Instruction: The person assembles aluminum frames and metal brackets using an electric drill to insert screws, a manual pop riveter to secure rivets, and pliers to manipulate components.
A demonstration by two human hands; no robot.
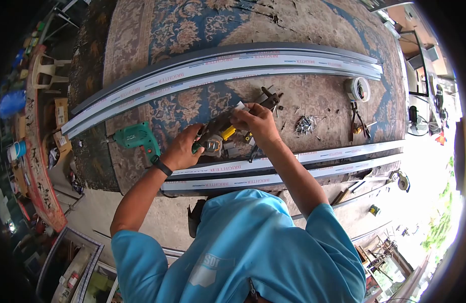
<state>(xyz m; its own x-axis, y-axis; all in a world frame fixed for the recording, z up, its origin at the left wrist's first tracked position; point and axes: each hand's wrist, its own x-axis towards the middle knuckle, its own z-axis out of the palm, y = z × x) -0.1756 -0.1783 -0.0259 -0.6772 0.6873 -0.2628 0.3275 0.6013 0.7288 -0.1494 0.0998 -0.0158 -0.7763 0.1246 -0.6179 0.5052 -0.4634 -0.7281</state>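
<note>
My left hand [182, 147] is closed on the near end of a dark elongated object [216, 126] whose kind I cannot make out. My right hand [258, 122] pinches a small whitish piece [240, 106] by the far end of that object. Just left of my left hand lies a green power drill [136, 138], its bit pointing left. Below and between the hands are a yellow-marked tool [228, 133] and small metal parts, partly hidden. Beyond my right hand sits a dark metal tool [271, 98].
Long film-wrapped aluminium profiles [223, 63] lie across the far side of the carpeted table [313, 30]; more profiles [354, 151] run along the near edge. To the right are a pile of screws [307, 124], pliers [360, 121] and a white tub [358, 90].
</note>
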